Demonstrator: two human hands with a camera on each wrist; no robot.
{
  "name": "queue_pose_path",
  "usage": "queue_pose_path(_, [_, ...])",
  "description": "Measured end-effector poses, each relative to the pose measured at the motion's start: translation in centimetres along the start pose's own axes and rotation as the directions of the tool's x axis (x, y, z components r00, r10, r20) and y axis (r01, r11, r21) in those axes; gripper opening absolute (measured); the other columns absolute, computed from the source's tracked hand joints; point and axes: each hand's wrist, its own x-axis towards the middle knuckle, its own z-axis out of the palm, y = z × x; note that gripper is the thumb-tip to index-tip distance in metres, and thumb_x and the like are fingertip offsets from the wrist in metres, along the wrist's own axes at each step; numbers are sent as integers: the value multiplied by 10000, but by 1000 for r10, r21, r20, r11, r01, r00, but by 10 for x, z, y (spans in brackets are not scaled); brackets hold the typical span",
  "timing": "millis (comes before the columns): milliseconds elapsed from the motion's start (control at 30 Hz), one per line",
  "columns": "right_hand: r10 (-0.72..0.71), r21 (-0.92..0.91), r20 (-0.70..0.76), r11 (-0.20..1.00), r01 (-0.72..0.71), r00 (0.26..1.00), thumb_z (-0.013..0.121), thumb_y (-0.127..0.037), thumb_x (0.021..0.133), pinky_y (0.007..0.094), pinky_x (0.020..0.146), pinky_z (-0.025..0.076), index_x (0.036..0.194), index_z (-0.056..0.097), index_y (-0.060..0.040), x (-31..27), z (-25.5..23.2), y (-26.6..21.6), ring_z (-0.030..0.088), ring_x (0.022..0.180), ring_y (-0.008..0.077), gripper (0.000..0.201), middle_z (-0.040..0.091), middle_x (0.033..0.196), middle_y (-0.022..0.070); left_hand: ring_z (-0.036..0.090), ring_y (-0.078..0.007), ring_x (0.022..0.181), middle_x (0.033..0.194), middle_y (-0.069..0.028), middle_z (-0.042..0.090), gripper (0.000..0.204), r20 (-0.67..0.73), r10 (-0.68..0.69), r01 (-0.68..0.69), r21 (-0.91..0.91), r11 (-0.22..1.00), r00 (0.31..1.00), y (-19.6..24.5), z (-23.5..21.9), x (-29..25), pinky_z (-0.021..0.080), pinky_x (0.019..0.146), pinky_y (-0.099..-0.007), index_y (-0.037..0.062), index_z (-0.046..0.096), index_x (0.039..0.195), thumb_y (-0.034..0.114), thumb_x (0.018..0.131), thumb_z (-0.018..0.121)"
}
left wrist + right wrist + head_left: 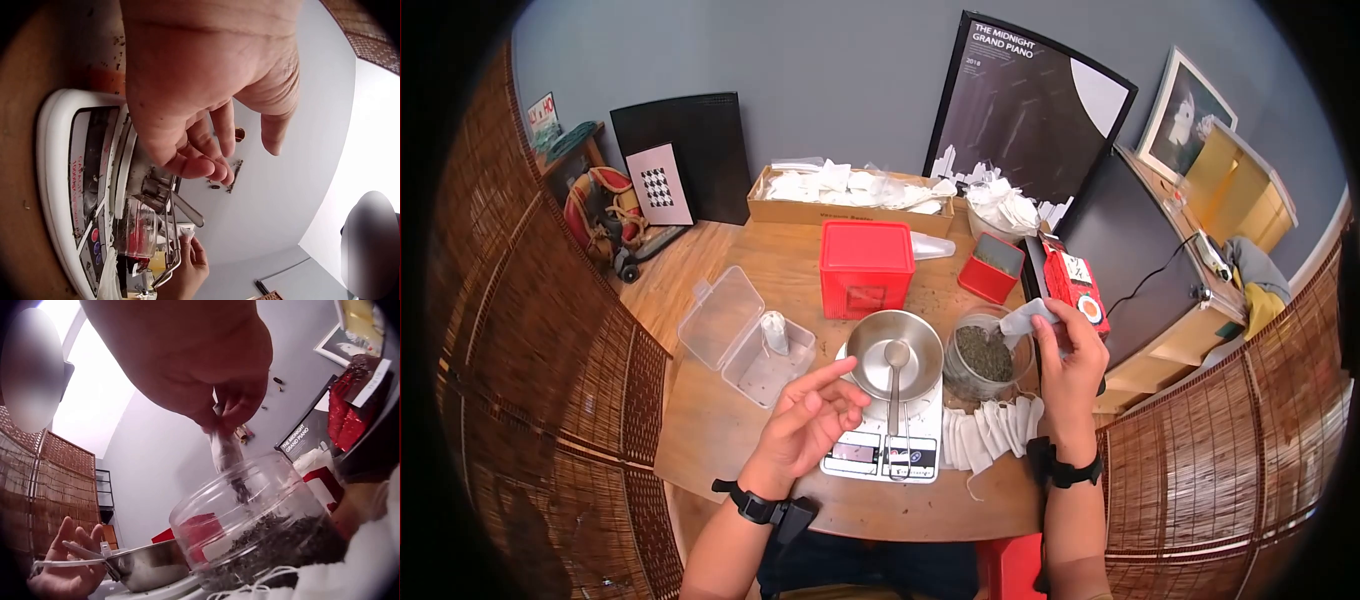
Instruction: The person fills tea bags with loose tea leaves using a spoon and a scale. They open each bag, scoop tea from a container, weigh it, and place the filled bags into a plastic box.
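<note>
In the head view, right of centre, my right hand (1075, 360) pinched a small, whitish, soft bag (1025, 318) above a clear round tub (968, 388) of dark dried leaves (985, 352). My left hand (810, 420), loosely open and empty, hovered near the shiny steel bowl (925, 368) at centre. From the left wrist, I saw its relaxed fingers above the white scale (53, 137). From the right wrist, I saw dark leaves at the bag's lower end.
</note>
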Motion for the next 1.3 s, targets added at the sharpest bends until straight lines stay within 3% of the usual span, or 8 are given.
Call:
queue_pose_path(100, [101, 52, 48, 993, -103, 994, 817, -34, 945, 291, 697, 555, 1161, 764, 30, -4, 3, 6, 696, 748, 141, 231, 760, 928, 105, 684, -244, 1069, 1249, -222, 735, 677, -12, 8, -8, 5, 1000, 1000, -1, -1, -1, 533, 947, -350, -1, 532, 1576, 359, 1042, 739])
queue_pose_path(567, [113, -8, 190, 994, -113, 975, 798, -48, 963, 274, 619, 481, 1126, 771, 35, -13, 9, 9, 578, 667, 103, 185, 714, 842, 83, 668, -228, 1045, 1229, -213, 738, 650, -11, 12, -11, 11, 1000, 1000, 0, 1, 0, 518, 928, -338, -3, 546, 1564, 354, 1051, 726])
queue_pose_path(633, [215, 27, 137, 975, -221, 967, 778, -63, 984, 266, 606, 462, 1083, 778, 42, -14, 8, 8, 567, 653, 94, 144, 711, 815, 68, 668, -227, 1045, 1228, -213, 738, 648, -13, 11, -11, 9, 1000, 1000, 0, 1, 0, 518, 928, -338, -3, 548, 1563, 354, 1052, 725])
queue_pose_path(733, [157, 97, -33, 983, -153, 987, 772, -67, 993, 264, 597, 451, 1056, 781, 45, -12, 13, 7, 553, 644, 79, 129, 702, 788, 49, 668, -229, 1045, 1226, -212, 738, 646, -12, 12, -12, 11, 1000, 1000, 0, 1, 0, 519, 927, -338, -3, 549, 1562, 353, 1052, 724])
queue_pose_path(833, [206, 92, 72, 973, -212, 976, 766, -66, 998, 261, 594, 446, 1057, 781, 43, -13, 10, 9, 544, 645, 69, 125, 698, 778, 41, 669, -230, 1046, 1224, -211, 739, 642, -7, 13, -13, 5, 1000, 1000, 0, 0, 0, 521, 927, -339, -3, 552, 1560, 350, 1052, 724])
queue_pose_path(1067, [213, 83, 106, 971, -222, 971, 775, -59, 982, 254, 586, 423, 1025, 775, 44, -17, 11, 15, 511, 629, 62, 111, 656, 759, 27, 672, -223, 1052, 1214, -208, 741, 645, -21, 12, -12, -9, 1000, 1000, 1, 3, 0, 525, 939, -341, -21, 564, 1541, 345, 1040, 740])
queue_pose_path(1233, [192, 141, -144, 975, -172, 971, 775, -53, 981, 246, 579, 381, 1003, 759, 29, -15, 12, 9, 477, 637, 54, 86, 622, 769, -7, 671, -215, 1070, 1205, -207, 741, 637, -21, 13, -13, -25, 1000, 1000, 1, 3, 0, 530, 962, -344, -40, 569, 1527, 329, 1039, 743])
queue_pose_path(1300, [167, 146, -49, 977, -158, 985, 773, -52, 983, 239, 583, 369, 1014, 760, 20, -14, 10, 9, 472, 648, 50, 80, 620, 778, -20, 672, -230, 1017, 1206, -203, 742, 645, -34, 15, -15, 12, 1000, 999, 0, 3, 0, 528, 925, -340, -4, 569, 1543, 366, 1043, 740])
